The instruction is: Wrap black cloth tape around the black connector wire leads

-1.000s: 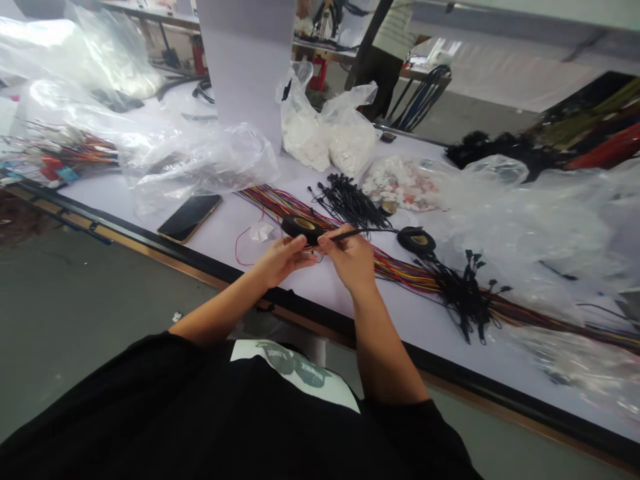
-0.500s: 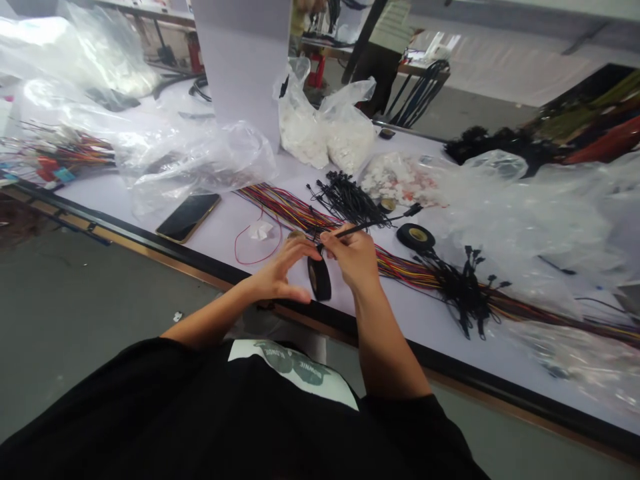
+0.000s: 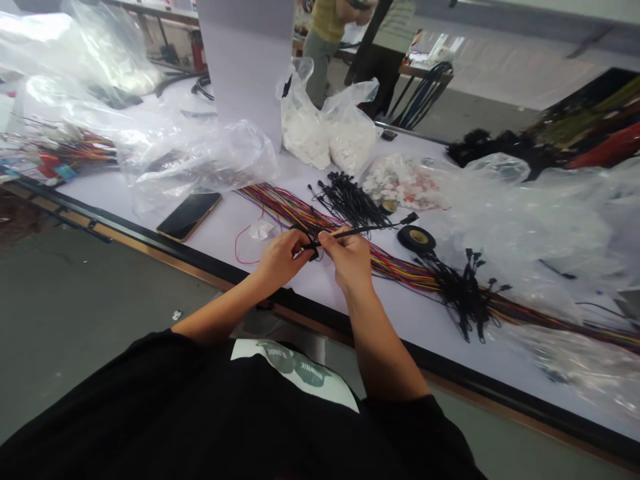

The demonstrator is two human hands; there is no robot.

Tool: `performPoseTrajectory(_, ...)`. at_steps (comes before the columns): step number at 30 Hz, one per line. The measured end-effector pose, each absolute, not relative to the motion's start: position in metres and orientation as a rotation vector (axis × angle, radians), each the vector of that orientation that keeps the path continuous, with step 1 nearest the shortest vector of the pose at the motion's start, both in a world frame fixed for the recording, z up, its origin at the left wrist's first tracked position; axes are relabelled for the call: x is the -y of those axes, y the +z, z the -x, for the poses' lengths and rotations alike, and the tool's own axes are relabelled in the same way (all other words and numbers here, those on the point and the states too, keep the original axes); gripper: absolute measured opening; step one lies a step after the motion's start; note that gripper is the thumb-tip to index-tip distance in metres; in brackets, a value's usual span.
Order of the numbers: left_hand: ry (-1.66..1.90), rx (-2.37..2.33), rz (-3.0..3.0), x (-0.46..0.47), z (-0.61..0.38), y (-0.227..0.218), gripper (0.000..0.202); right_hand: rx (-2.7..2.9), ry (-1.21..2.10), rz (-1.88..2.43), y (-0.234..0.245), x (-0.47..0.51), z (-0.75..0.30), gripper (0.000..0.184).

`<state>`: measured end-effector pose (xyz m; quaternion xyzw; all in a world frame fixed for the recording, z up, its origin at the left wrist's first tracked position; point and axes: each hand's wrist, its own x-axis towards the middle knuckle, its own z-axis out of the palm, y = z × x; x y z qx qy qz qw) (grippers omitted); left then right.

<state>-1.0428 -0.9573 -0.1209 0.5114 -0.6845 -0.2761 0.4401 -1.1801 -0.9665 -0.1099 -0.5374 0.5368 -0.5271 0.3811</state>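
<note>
My right hand [image 3: 350,260] is closed, pinching a thin black cable [image 3: 357,231] whose connector end [image 3: 410,219] points to the right. At the cable's other end my left hand [image 3: 283,263] is closed too, thumb and fingertips pressed together on it. Some black tape [image 3: 313,254] shows between the hands; how much of its roll lies behind my left fingers I cannot make out. Beneath and behind both hands runs a long bundle of coloured wires [image 3: 405,272]. A second roll of black tape [image 3: 417,239] lies flat to the right.
Black connector cables lie in a pile [image 3: 350,200] behind the hands and in a cluster [image 3: 467,293] on the wires. A phone [image 3: 189,217] and a red wire [image 3: 237,247] are on the left. Plastic bags [image 3: 350,143] stand behind. Two people are in the background.
My left hand has closed from spread fingers onto the cable's end. The tape roll that hung below the hands has gone up out of plain sight. A person in yellow has come into view.
</note>
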Motion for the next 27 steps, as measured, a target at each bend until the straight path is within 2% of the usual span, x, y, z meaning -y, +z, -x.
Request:
performPoseTrajectory(6,-0.363,1.815,-1.314,0.956,1.041,-0.123,0.004,-1.328,-1.314,1.259,-0.109,0.964,1.173,0.039)
performPoseTrajectory(9,-0.302,1.836,-1.369,0.955,1.041,-0.122,0.004,-1.264,-1.248,1.366,-0.105,0.963,1.175,0.034)
performPoseTrajectory(14,-0.419,1.866,-1.406,0.955,1.041,-0.120,0.009,-1.095,-0.950,1.741,-0.100,0.965,1.187,0.024)
performPoseTrajectory(18,-0.508,1.887,-1.330,0.955,1.037,-0.119,0.020,-1.038,-0.814,1.809,-0.105,0.966,1.189,0.039)
performPoseTrajectory(21,-0.555,1.896,-1.290,0.956,1.031,-0.119,0.015,-1.015,-0.797,1.812,-0.110,0.966,1.184,0.047)
performPoseTrajectory(27,-0.796,1.844,-1.192,0.963,1.021,-0.121,0.008,-1.192,-0.713,1.888,-0.105,0.964,1.182,0.050)
